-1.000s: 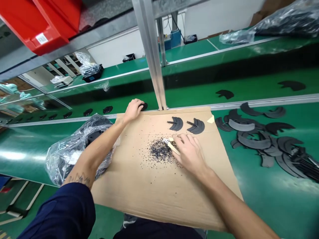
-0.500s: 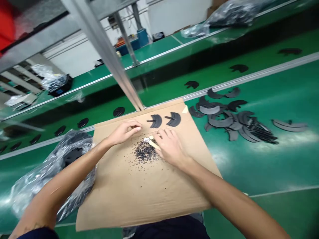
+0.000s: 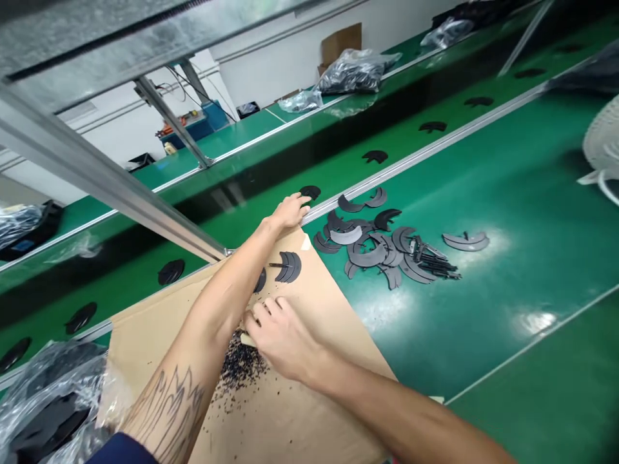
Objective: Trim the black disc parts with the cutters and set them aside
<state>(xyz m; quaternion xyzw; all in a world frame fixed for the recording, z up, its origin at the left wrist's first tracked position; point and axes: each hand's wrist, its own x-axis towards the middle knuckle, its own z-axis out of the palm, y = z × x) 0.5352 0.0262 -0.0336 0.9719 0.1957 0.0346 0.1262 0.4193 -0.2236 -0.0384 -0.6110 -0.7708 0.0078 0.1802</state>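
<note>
My left hand (image 3: 289,212) reaches past the far corner of the cardboard sheet (image 3: 338,316), fingers stretched out, tips at a black part (image 3: 309,191) on the belt by the rail. My right hand (image 3: 280,335) rests on the cardboard, closed on a small cutter whose cream handle (image 3: 245,339) peeks out by my left forearm. A heap of black trimmings (image 3: 239,367) lies beside it. One fan-shaped black part (image 3: 289,266) lies on the cardboard, and another (image 3: 260,280) is half hidden by my arm.
A pile of black crescent parts (image 3: 382,241) lies on the green table to the right. More black parts (image 3: 171,270) ride the belt beyond the rail. A plastic bag of parts (image 3: 43,406) sits lower left. An aluminium post (image 3: 111,187) slants overhead; a white fan (image 3: 602,145) stands far right.
The view has swung to the right. My left hand left the cardboard near the cutter and stretched out to the belt by the rail. My right hand stayed on the cutter.
</note>
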